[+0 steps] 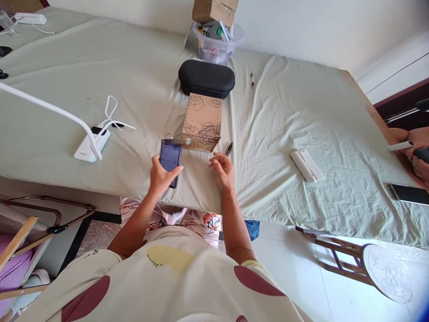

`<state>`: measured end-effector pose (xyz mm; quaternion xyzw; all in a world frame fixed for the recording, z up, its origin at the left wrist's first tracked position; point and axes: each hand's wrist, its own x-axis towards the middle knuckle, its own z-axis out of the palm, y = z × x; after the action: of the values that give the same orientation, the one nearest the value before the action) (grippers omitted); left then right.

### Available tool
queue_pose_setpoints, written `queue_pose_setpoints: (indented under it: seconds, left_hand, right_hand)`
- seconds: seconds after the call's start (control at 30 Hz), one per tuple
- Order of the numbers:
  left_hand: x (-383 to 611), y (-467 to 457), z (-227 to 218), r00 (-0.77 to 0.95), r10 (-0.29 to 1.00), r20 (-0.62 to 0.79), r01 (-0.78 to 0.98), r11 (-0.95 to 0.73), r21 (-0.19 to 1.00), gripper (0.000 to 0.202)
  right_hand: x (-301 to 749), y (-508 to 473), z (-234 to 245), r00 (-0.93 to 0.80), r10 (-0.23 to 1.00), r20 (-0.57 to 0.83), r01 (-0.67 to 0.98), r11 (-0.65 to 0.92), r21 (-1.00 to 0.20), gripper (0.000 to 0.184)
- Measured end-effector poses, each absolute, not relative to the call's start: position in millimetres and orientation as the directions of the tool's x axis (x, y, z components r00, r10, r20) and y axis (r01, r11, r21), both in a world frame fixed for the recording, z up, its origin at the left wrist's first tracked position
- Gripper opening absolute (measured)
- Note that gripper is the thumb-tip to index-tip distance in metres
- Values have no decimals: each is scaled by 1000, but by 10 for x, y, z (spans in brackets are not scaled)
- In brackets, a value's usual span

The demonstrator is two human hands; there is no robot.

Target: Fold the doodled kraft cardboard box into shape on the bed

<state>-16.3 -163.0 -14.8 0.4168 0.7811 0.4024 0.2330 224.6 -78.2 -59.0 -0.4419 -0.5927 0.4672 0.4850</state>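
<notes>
My left hand [161, 178] is closed around a smartphone [170, 156], with the thumb across its right edge and the other fingers at its left side. The phone's screen is lit, its top is blurred out, and a ring [169, 135] shows just above it. My right hand [222, 170] rests on the cloth with loosely bent fingers, a little apart, and I see nothing held in them. Beside it lies a black pen [229, 149]. Just beyond both hands sits a cardboard box [203, 118] covered in scribbled black loops, touching a black zip case [207, 79].
A white power bank [92, 144] with a cable stands left, under a white lamp arm [50, 105]. At the back is a plastic tub [214, 49] of items. Another pen [252, 80] and a white device [307, 165] lie right. Another person's hands [407, 147] show at the right edge.
</notes>
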Motion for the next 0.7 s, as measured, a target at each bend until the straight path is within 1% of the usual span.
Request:
queue_pose_setpoints:
  seconds: [0.03,0.1,0.17,0.2,0.27,0.33,0.47,0.6,0.7]
  left_hand:
    - [-50,-1642,-148,-507,861,-34,395,267,879,69]
    - [165,-1661,-149,-439,898,-26,307,177,935,76]
    - [345,-1668,-147,-372,927,40,305,82,949,91]
    - [418,-1665,-146,-359,931,73,315,47,948,96]
    - [532,-1643,-151,-362,923,128,333,0,943,102]
    - [612,-1599,-169,-390,905,169,342,-27,939,104]
    - [720,-1499,-232,-465,843,271,398,-75,914,110]
    - [790,-1451,-284,-486,810,327,448,-91,890,113]
    - [818,-1446,-301,-485,806,339,466,-89,880,114]
  right_hand:
    - [2269,-799,-568,-259,962,86,14,92,-996,61]
    - [2329,-853,-538,-513,857,-45,-59,-87,-994,75]
    - [2387,-935,-529,-696,710,-107,-69,-214,-974,86]
    - [2407,-982,-529,-739,665,-109,-73,-241,-968,88]
    - [2424,-1077,-522,-759,644,-92,-94,-249,-964,84]
    - [2409,-1154,-499,-752,655,-79,-102,-234,-967,75]
    - [2338,-1224,-439,-774,623,-115,-46,-238,-970,62]
    - [2305,-1235,-461,-730,672,-127,-47,-234,-971,49]
    - [2308,-1234,-524,-701,703,-120,-55,-222,-974,46]
